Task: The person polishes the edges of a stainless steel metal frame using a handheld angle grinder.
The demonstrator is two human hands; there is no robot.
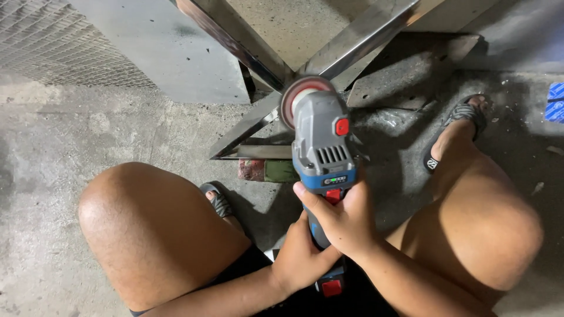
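Observation:
A grey and blue cordless angle grinder with red buttons points away from me, its red-rimmed disc against the joint of a shiny crossed metal frame. My right hand wraps the grinder's body, thumb lying by the red switch. My left hand grips the rear of the handle near the battery end. I squat over the tool with both knees spread to either side.
The frame's steel bars run out in an X over a concrete floor. A small block lies under the frame. My sandalled feet rest beside it. A metal mesh panel is at the top left.

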